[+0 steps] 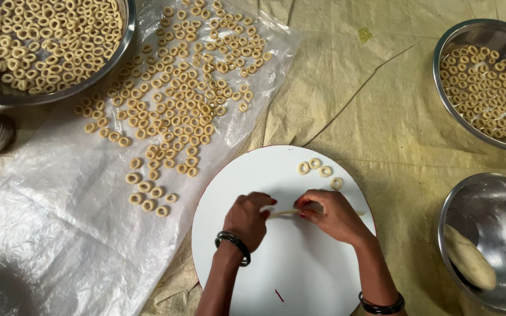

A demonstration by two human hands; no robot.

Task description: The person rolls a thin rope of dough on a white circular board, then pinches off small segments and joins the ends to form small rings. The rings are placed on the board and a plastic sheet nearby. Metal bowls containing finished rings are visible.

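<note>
Your left hand (246, 217) and right hand (332, 215) meet over round white board (282, 263). Thin dough strand (283, 213) runs left-right between them, both sets of fingers pinching its ends. Four finished dough rings (317, 168) lie just far of right hand. Dough lump in steel bowl (493, 193) near right.

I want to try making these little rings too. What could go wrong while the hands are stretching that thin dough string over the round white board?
1. The thin pale dough strand, pinched between the left hand and right hand, looks slender enough to snap if pulled harder.
2. Four small finished dough rings lie near the far edge of the round white board; a stray knuckle could squash them.
3. The pale dough lump sits uncovered in the shiny steel bowl and might dry out.
</note>
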